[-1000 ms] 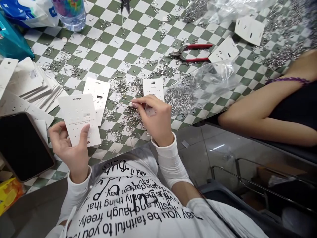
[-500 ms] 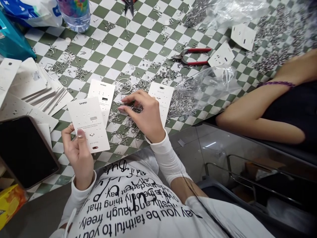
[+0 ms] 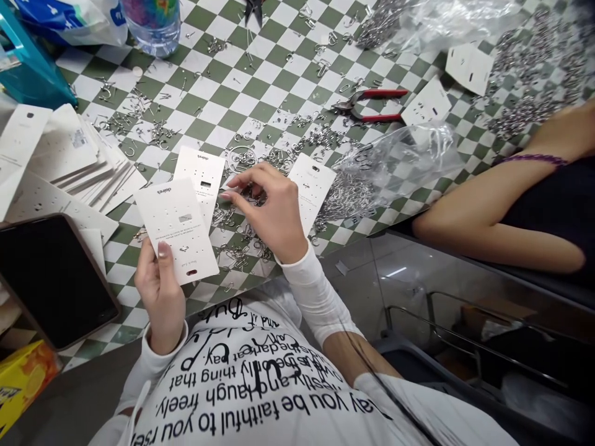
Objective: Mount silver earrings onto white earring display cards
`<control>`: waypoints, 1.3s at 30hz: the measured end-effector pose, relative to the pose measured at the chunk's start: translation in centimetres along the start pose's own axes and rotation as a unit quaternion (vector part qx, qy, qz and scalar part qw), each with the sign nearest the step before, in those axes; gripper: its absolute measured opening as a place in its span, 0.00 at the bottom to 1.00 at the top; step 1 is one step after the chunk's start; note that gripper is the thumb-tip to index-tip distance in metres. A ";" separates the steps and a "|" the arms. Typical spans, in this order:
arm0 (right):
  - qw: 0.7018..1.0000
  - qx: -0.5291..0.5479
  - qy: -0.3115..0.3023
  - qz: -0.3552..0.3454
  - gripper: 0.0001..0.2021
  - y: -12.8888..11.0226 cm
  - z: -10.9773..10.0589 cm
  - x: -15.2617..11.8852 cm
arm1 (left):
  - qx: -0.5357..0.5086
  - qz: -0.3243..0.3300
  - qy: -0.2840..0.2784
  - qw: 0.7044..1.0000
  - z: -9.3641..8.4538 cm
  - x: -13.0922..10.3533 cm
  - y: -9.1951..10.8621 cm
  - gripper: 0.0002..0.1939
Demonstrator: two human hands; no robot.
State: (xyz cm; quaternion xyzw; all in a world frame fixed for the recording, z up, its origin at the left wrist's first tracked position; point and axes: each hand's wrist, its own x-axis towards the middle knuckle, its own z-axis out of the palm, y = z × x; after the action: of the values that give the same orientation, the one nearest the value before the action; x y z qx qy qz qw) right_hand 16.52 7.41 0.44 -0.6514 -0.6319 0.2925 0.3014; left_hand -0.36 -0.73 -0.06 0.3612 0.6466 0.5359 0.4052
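Observation:
My left hand point(image 3: 160, 285) grips a white earring display card point(image 3: 179, 217) by its lower left side, thumb on the front face. The card has rows of small holes and printed text. Behind it, a second white card point(image 3: 204, 164) is partly covered. Over a pile of small metal earring parts point(image 3: 237, 241), my right hand point(image 3: 274, 210) brings thumb and index finger close together in a pinch. Whatever is between those fingertips is too small to make out. Another white card point(image 3: 318, 176) lies beside my right hand, partly hidden by it.
Red-handled pliers point(image 3: 372, 105) and a plastic bag of metal pieces point(image 3: 362, 179) lie beyond my right hand. At left are stacked cards point(image 3: 69, 148) and a phone point(image 3: 60, 279). A bottle point(image 3: 153, 31) stands behind. Another person's arm point(image 3: 488, 204) rests at right.
The view has shifted slightly, so most things appear further right. My left hand and its card have moved a little towards my right hand. My right thumb and index fingertips have come closer together.

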 end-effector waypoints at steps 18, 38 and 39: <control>0.936 0.301 -0.175 -0.047 0.16 -0.5 -3.6 -1.5 | 0.025 -0.038 -0.273 0.961 -1.1 -0.6 1.0 0.17; 0.969 0.217 -0.116 -0.007 0.09 0.9 -6.0 1.6 | 0.079 0.050 -0.002 0.996 0.6 -0.5 2.8 0.27; 0.986 0.157 -0.058 -0.023 0.08 1.2 -6.3 3.3 | 0.072 0.039 -0.018 0.996 0.6 -0.3 2.7 0.29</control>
State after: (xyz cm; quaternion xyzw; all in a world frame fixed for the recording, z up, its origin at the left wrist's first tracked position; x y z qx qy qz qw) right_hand 22.18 10.54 3.58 -0.5628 -0.6094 0.4182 0.3701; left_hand 0.40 -0.36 2.63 0.4246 0.6613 0.4966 0.3685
